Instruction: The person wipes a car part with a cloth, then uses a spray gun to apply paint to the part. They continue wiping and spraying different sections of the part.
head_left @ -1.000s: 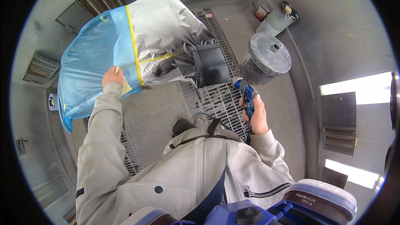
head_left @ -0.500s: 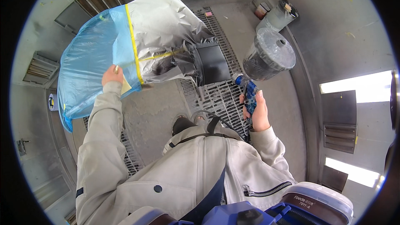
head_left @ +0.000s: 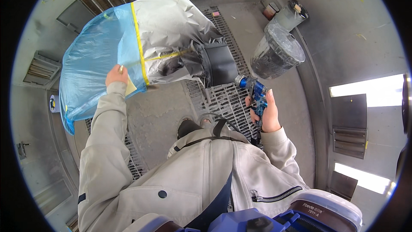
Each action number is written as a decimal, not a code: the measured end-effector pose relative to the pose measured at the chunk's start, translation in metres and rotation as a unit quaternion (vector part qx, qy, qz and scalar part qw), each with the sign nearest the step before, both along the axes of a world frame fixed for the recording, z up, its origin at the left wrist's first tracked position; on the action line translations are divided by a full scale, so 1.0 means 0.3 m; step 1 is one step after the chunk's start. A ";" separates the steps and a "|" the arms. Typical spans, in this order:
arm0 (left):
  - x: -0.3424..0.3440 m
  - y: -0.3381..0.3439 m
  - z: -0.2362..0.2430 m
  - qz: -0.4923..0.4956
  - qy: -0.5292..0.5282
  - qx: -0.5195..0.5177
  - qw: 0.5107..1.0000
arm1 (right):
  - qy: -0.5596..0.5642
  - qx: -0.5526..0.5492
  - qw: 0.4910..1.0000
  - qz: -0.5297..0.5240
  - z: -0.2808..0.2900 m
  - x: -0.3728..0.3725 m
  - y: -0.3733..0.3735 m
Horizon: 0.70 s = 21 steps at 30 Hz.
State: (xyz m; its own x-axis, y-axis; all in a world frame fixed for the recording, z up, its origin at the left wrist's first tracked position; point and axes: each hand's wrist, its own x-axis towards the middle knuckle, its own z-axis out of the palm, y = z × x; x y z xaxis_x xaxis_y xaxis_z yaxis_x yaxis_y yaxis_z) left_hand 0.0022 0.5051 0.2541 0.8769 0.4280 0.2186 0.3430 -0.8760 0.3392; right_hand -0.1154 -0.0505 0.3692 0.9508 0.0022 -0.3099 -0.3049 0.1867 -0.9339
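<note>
Right hand [head_left: 270,114] is gripping a blue spray gun [head_left: 258,93] at the view's 3 o'clock, left hand [head_left: 116,76] is clasping pale yellow material [head_left: 130,87] towards 10 o'clock, blue plastic sheeting [head_left: 92,56] is showing beyond, a dark panel [head_left: 222,64] is sitting towards 1 o'clock

Worn on your head, the left of two side-by-side fisheye cameras looks down your front, upright and unmirrored. Your jacket [head_left: 184,172] lies closest, along the lower edge; your left hand [head_left: 116,76] and right hand [head_left: 270,112] farther out; floor grating [head_left: 225,107] and curving walls [head_left: 356,25] beyond.
</note>
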 end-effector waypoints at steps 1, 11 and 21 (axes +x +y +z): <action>-0.001 0.001 -0.001 0.002 -0.008 -0.005 1.000 | 0.007 0.009 1.000 0.002 0.006 0.000 0.000; -0.001 0.000 0.001 -0.004 0.008 0.015 1.000 | 0.004 -0.029 1.000 0.001 0.005 0.038 0.022; 0.002 0.005 0.006 0.000 0.021 0.015 1.000 | -0.014 -0.027 0.999 0.028 0.010 0.071 0.035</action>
